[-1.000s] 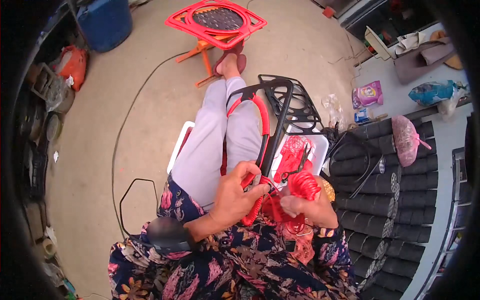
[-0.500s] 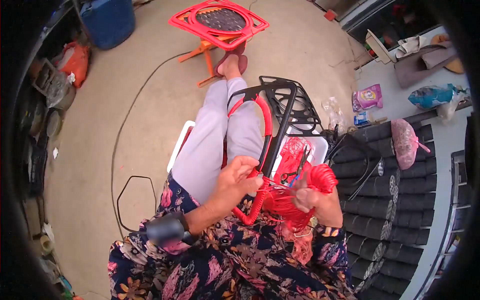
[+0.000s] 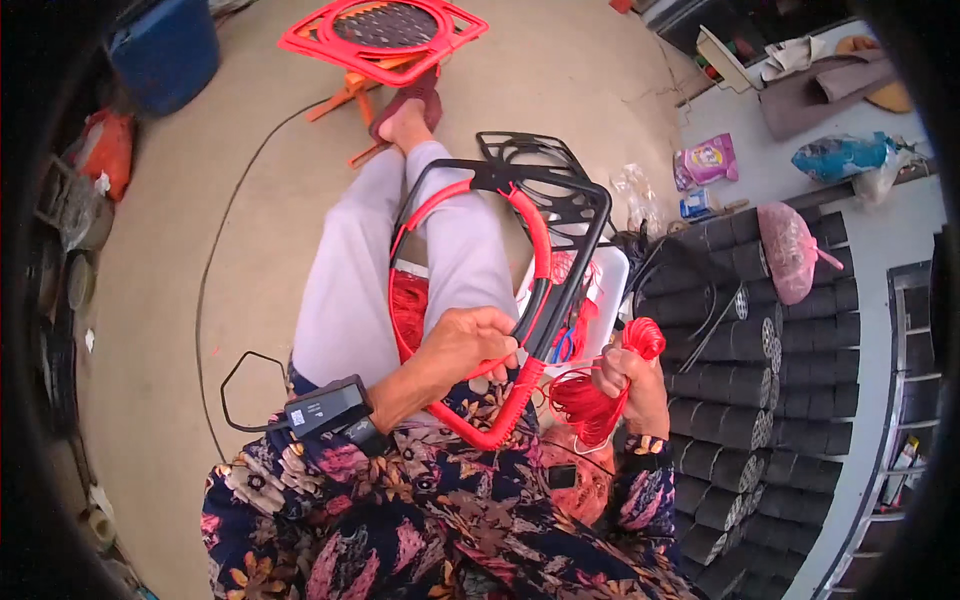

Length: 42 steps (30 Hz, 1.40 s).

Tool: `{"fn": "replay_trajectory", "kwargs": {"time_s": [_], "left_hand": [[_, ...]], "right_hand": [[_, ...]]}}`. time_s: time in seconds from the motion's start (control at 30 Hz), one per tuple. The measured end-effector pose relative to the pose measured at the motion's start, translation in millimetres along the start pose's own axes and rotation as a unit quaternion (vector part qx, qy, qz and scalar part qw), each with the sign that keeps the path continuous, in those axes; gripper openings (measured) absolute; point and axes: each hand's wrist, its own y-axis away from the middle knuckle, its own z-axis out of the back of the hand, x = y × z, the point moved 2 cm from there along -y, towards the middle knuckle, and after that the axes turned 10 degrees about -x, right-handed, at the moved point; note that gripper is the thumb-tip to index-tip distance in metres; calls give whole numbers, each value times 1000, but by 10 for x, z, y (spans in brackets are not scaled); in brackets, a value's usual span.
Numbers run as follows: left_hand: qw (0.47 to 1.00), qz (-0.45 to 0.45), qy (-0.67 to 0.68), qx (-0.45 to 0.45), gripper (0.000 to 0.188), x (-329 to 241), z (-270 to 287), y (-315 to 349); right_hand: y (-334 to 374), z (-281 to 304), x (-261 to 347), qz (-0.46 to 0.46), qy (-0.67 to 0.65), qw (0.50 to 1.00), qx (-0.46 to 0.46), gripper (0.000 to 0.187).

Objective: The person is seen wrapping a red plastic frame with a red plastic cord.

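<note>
Across my lap lies a black frame (image 3: 597, 235) with rounded corners and an inner ring. Red cord is wound tightly round the near corner (image 3: 500, 425) and along parts of the ring (image 3: 535, 235); other stretches are bare black. My left hand (image 3: 468, 348) is closed round the frame's near part, where the red winding begins. To its right, my right hand (image 3: 635, 382) is closed on a bundle of red cord (image 3: 585, 405), whose loops hang below and bulge above the fist. A thin red strand runs from this hand toward the frame.
Beyond my knees, a red-wrapped frame (image 3: 375, 70) lies on an orange stand (image 3: 345, 105). A white tub (image 3: 605, 300) with red cord and blue-handled scissors (image 3: 568, 345) stands beside my right leg. Black openwork panels (image 3: 535, 165) lie past it. Stacked dark rolls (image 3: 720, 400) line the right.
My right hand has drawn the cord bundle away from the frame, and the loose strands between my hands have gathered into it. The frame has turned to face up more. The whole view has shifted.
</note>
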Motion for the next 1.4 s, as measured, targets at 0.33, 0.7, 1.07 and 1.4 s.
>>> {"fn": "replay_trajectory", "kwargs": {"time_s": [0.33, 0.7, 1.07, 1.4], "left_hand": [[999, 26, -23, -31, 19, -32, -273, -88], [997, 50, -16, -48, 16, -35, -348, -82], [999, 42, 18, -28, 14, -37, -291, -27], [997, 22, 59, -33, 14, -41, -174, 53]], "right_hand": [[-78, 458, -455, -69, -68, 995, -14, 14], [-163, 538, -686, -103, -119, 988, -13, 14], [-114, 492, -616, -101, -113, 988, 15, 16], [-179, 386, -300, -49, -155, 984, 69, 15]]}}
